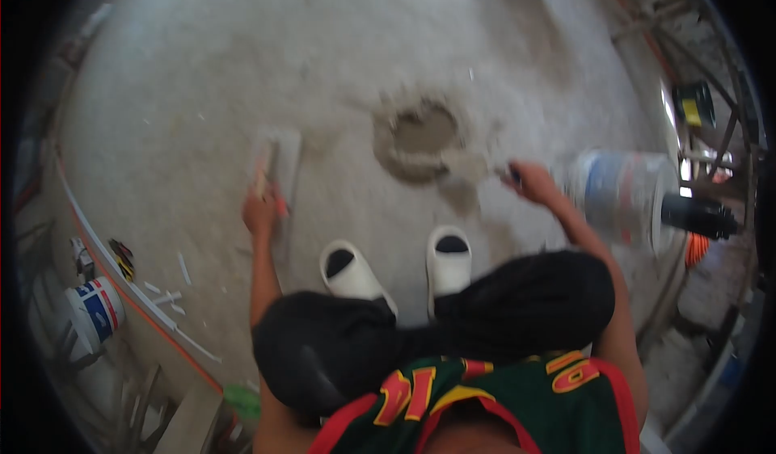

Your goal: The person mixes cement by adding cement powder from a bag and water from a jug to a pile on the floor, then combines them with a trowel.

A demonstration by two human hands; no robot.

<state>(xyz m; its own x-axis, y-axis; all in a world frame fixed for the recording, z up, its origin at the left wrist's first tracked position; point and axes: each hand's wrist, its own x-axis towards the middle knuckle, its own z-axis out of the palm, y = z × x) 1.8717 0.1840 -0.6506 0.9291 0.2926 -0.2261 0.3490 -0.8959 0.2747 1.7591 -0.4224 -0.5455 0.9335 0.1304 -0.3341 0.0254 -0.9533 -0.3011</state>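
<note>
My left hand (260, 212) is closed round the handle of a flat rectangular trowel (287, 159), which is held over the concrete floor left of my feet. My right hand (532, 181) grips the dark handle of a small pointed trowel (467, 165). Its blade is at the lower right edge of a patch of wet grey mortar (424, 131) on the floor. The mortar has a rounded, uneven rim and a smoother middle.
A large clear plastic bottle (618, 199) stands at the right, beside my right forearm. White slippers (449, 264) are on my feet. At the left are a white bucket (95, 313), an orange hose (166, 337) and white scraps (167, 299). A green container (695, 107) is at the upper right.
</note>
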